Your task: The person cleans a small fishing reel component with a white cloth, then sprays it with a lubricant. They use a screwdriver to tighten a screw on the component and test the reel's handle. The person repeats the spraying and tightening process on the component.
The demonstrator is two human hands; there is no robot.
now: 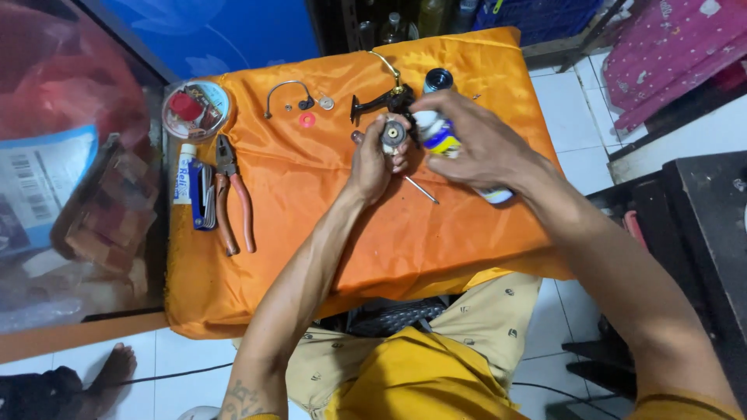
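My left hand [373, 163] grips a small round metal part [394, 135] with a hub facing up, held over the orange cloth [311, 210]. My right hand [471, 140] is wrapped around a white spray can with a blue and yellow label [440, 137], its nozzle end next to the metal part. Just behind both hands lies a black handle arm with a brass wire bail [383, 99]. A thin metal rod [420, 190] lies on the cloth under my hands.
Red-handled pliers [236, 198], a white tube [185, 173] and a blue key set [204, 196] lie at the cloth's left. A round tin [195, 109], a wire bail [284, 92], a red washer [307, 120] and a dark cap [438, 78] sit at the back.
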